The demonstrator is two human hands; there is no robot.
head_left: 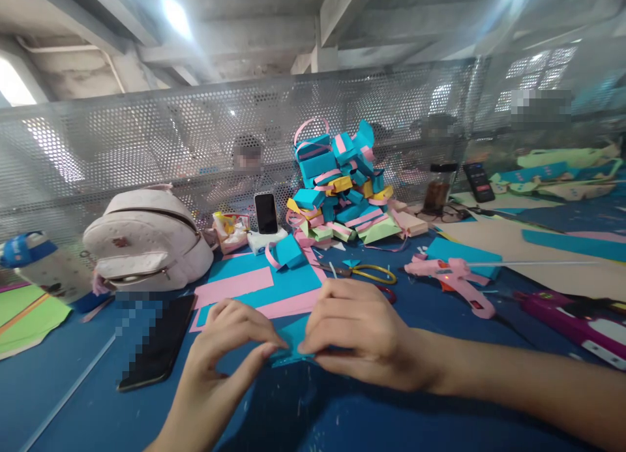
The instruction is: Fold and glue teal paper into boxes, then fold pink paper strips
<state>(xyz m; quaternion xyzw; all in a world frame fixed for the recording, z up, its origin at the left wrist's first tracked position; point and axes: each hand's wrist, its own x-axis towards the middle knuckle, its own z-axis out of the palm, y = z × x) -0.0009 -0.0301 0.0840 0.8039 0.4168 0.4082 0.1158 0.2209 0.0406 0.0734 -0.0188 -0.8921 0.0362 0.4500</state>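
Note:
Between my two hands, low over the blue table, is a small piece of blue paper point(295, 340). My left hand point(232, 347) pinches its left end between thumb and fingers. At the other end my right hand point(355, 331) grips it, with the fingers curled over and partly hiding the paper. Just beyond my hands lie blue and pink paper sheets point(244, 286), with a small blue paper box with a pink strip point(287, 251) on top. Scissors with yellow handles point(374, 272) rest behind my right hand.
A pile of blue, pink and yellow paper boxes point(342, 191) stands at the back. To the right lie a pink glue gun point(452, 272) and a purple tool point(572, 321). On the left are a black phone point(163, 341), a white backpack point(151, 237) and a bottle point(53, 269).

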